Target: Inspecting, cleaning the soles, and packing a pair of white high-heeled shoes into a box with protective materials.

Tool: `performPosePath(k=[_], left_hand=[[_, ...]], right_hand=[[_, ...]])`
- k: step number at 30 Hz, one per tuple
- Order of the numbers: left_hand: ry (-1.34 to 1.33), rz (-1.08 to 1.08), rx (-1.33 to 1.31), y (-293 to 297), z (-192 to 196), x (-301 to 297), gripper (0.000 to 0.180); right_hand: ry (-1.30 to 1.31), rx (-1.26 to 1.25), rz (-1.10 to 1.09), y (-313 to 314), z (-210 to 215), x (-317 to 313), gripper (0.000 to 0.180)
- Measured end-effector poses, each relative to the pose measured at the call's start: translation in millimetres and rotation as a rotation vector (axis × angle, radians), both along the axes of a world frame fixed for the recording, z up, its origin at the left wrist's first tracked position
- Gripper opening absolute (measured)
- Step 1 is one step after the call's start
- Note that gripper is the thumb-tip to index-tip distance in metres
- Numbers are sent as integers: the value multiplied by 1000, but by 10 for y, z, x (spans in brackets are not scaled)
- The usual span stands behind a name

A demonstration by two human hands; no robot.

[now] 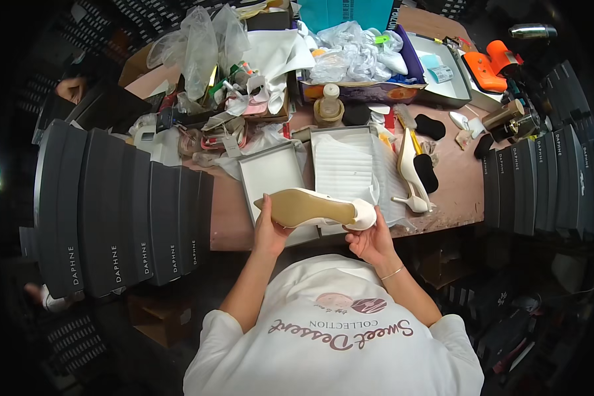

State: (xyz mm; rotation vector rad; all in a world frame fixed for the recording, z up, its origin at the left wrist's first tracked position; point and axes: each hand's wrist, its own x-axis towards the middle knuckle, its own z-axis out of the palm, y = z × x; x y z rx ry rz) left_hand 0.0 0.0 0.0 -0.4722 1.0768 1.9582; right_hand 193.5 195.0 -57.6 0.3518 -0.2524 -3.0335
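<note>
Both my hands hold a white high-heeled shoe (313, 206), turned so that its tan sole faces up. The fingers of my left hand (270, 231) close round its toe end. At the heel end, my right hand (374, 243) grips the white back part, with some fingers curled below it. Beneath the shoe lie a shallow grey box part (270, 173) and an open shoe box lined with white wrapping (343, 162). A second white heeled shoe (409, 173) rests on the table to the right of them.
Stacks of dark grey shoe boxes flank the table on the left (105, 211) and right (541, 178). At the back are a purple box (376, 91) of crumpled plastic, a jar (330, 109), an orange tape dispenser (485, 71), a brush (404, 117) and black pads (430, 127).
</note>
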Motion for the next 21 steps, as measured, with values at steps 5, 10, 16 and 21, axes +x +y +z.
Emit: performPosePath(k=[5,10,16,21], left_hand=[[392,-345,179,60,180,31,58],[995,-786,-428,1127,278,-5,58],[1747,-1448,-1042,1983,-582,-435,42],[672,-735,-206,1083,96,-733,24]], right_hand=[[100,217,-48,-91,242,591,102],[-159,594,-189,544,612,1052,53],[-253,887,-270,1311,1055,1380,50],[-184,956,-220,1354,1071,1491,51]])
